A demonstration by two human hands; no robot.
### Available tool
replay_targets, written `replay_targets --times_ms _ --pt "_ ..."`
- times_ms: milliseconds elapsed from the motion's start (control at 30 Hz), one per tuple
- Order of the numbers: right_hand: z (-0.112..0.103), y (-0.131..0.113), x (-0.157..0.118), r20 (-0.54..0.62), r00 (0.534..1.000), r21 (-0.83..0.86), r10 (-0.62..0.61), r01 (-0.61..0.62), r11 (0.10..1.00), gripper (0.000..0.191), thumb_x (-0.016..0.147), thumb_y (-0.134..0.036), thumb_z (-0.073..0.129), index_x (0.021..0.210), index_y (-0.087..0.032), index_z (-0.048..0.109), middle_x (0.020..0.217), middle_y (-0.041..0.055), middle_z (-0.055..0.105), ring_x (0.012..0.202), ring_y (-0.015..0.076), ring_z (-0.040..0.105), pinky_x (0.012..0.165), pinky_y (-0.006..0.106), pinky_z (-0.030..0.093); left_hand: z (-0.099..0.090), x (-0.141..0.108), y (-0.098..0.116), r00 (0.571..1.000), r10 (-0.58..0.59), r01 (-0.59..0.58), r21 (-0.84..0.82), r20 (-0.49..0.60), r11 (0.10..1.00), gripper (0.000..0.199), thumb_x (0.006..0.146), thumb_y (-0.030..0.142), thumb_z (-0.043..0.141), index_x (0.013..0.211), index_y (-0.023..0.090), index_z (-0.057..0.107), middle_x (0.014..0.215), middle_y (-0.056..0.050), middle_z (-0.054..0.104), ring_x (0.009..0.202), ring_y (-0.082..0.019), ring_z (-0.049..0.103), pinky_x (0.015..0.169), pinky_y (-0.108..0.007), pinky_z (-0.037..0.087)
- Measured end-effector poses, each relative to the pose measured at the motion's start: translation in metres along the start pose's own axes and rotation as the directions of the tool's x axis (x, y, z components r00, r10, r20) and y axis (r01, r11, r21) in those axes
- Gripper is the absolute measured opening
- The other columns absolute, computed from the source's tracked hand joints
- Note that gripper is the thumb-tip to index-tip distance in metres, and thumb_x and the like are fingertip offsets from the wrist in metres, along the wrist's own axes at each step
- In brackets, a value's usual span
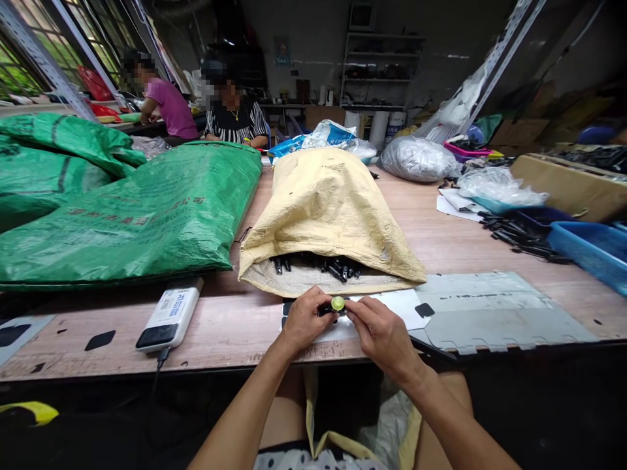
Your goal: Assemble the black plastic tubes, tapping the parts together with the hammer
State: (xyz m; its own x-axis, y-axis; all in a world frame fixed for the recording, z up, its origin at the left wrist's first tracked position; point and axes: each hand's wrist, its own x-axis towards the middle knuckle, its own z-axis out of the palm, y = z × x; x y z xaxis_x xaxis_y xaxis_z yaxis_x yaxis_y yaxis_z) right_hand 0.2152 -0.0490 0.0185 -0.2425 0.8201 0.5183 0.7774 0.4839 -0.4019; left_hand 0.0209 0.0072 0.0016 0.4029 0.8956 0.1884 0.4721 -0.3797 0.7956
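Observation:
My left hand (304, 321) is closed, its thumb and fingers pinching a small black part with a round yellow-green end (337, 303). From the other side, the fingertips of my right hand (381, 328) pinch the same part close to its round end. What kind of part it is cannot be made out, and the fingers hide much of it. Just beyond the hands lies a yellow woven sack (326, 196), its mouth facing me. Several black parts (337, 267) show inside the opening. Under the hands is a white sheet (392, 307) on the table.
A full green sack (196, 202) lies left, with a white power bank (169, 316) and cable before it. At right are a grey mat (494, 310), a pile of black parts (524, 235) and a blue basket (592, 251). Two people (169, 104) sit across the table. Another sack (411, 427) hangs at my lap.

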Motion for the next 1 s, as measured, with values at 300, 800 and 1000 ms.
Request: replay_targets --times_ms 300,800,1000 --pt "-0.011 0.007 -0.003 -0.037 0.998 -0.012 0.054 -0.054 0.998 0.028 0.1 -0.022 0.047 0.119 -0.025 0.067 0.097 0.0065 0.069 0.093 0.02 0.063 0.083 0.033 0.051 0.004 -0.001 -0.001 0.999 -0.012 0.012 0.001 -0.042 1.0 0.018 0.077 0.021 0.073 0.095 0.022 0.076 0.086 0.0 0.063 0.076 -0.015 0.057 0.071 -0.027 0.043" --pt "-0.008 0.08 0.004 -0.1 0.983 -0.197 0.152 -0.169 0.966 0.019 0.09 -0.02 0.057 0.102 -0.026 0.071 0.093 0.0031 0.068 0.094 0.0211 0.061 0.083 0.033 0.046 -0.002 -0.003 0.003 1.0 -0.022 0.022 0.003 -0.008 1.0 0.019 0.073 0.017 0.066 0.091 0.022 0.064 0.091 0.002 0.063 0.071 -0.014 0.05 0.068 -0.027 0.039" --pt "-0.001 0.084 -0.002 -0.104 0.986 -0.204 0.127 -0.146 0.968 0.022 0.09 -0.02 0.056 0.105 -0.025 0.07 0.094 0.0044 0.066 0.092 0.0216 0.058 0.084 0.034 0.045 -0.003 -0.002 0.004 0.999 -0.032 0.032 0.004 0.003 0.999 0.02 0.072 0.016 0.064 0.091 0.022 0.064 0.091 0.001 0.064 0.074 -0.015 0.052 0.069 -0.027 0.04"
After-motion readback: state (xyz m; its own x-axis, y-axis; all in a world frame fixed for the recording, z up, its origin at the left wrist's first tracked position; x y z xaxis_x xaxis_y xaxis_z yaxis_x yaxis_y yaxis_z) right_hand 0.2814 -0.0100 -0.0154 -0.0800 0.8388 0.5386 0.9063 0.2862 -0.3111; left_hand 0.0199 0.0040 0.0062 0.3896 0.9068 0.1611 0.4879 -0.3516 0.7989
